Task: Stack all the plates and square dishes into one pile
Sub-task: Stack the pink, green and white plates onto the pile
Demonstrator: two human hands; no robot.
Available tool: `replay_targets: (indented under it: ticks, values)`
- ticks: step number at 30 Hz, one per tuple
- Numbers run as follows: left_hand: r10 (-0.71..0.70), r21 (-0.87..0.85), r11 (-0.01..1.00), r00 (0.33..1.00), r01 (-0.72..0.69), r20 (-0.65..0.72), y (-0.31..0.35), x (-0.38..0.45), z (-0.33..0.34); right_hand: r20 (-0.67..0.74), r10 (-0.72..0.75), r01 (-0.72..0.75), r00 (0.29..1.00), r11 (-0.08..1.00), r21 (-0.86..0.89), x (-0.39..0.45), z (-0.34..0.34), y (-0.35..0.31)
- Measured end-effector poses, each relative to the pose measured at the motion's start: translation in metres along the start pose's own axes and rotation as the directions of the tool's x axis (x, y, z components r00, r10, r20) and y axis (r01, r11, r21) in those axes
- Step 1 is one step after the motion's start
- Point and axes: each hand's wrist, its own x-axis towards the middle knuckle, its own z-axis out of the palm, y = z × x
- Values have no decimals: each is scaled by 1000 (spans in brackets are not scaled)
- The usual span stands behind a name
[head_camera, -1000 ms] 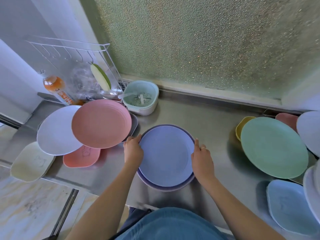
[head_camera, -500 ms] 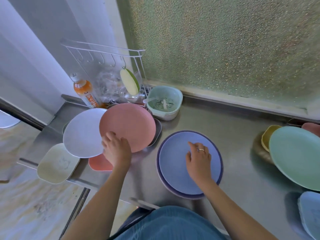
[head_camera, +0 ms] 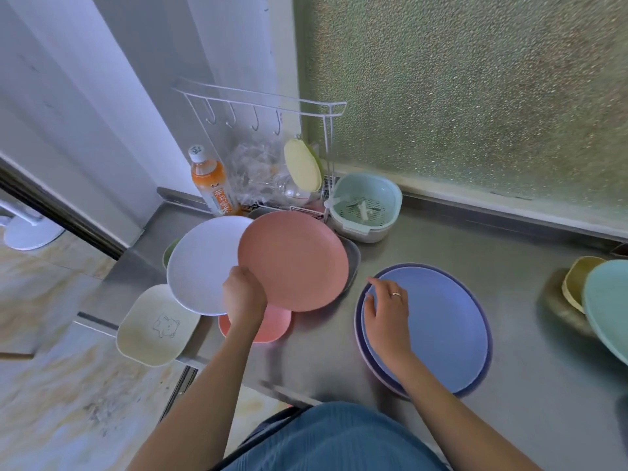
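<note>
Presently left hand [head_camera: 243,294] pinches the smooth round pink plate [head_camera: 294,260]; right hand [head_camera: 387,316], fingers spread, rests on two stacked matte blue plates [head_camera: 441,328].

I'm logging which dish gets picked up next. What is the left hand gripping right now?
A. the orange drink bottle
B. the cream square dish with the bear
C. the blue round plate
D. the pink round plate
D: the left hand closes on the near rim of the pink round plate; the right hand rests on the blue one.
</note>
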Motion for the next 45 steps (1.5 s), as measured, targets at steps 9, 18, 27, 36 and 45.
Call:
replay_targets:
  ticks: [9,18,27,36,45]
  values:
    - [152,-163,980,959,-115,238,-10,-22,-3,30,278,-274,960,917,291,15,-15,-13]
    - [419,91,864,806,-496,419,32,-95,58,-165,319,-314,933,948,58,-9,-94,82]
    - [319,376,734,775,-566,546,24,-126,105,2,310,-291,951,897,-333,-21,-120,141]
    - [237,393,751,772,-531,590,28,-130,104,54,336,-276,940,845,-459,-17,-115,135]
    - [253,276,710,599,-648,760,52,-142,130,31,431,-378,902,822,-426,-31,-145,167]
